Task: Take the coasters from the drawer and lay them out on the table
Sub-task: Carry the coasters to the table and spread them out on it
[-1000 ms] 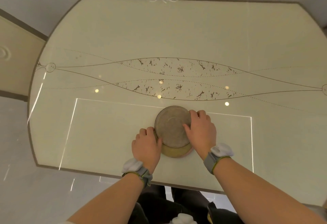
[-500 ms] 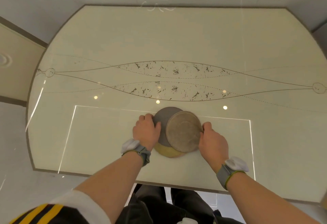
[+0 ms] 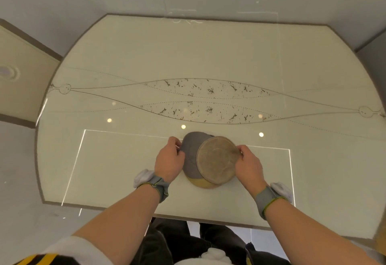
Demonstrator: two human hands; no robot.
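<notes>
**A:** ok so near edge of the table [image 3: 100, 166] first: both forearms are coming in over it, grey wristbands on. The stack of coasters [image 3: 200, 183] is sitting close to the near edge, roughly mid-width, inside that thin rectangle of reflected light. The right hand [image 3: 249, 165] is pinching the right rim of the tan coaster [image 3: 217, 160], thumb and fingers closed on it, and dragging it rightward off the pile. The left hand [image 3: 168, 161] is pinching the left rim of the grey coaster [image 3: 191, 156].

**B:** a second ago that tan one was sitting square on top with both hands curled around the pile, right?

**A:** yep. Half a second back it was already sliding right and uncovering the grey. Now it's overhanging more, and the left fingers are gripping the grey rim instead of just bracing against it. There's a yellow coaster [image 3: 201, 183] peeking out at the near side, underneath.

**B:** so what's that mean for the job?

**A:** my read: drawer part's done, they're fanning the stack apart. None is lying on its own yet, so the layout is barely starting.

**B:** anything further back?

**A:** just bare tabletop with those curvy speckled lines across the middle, ceiling light spots, then the far edge. Can't tell how many coasters are in the pile.
</notes>
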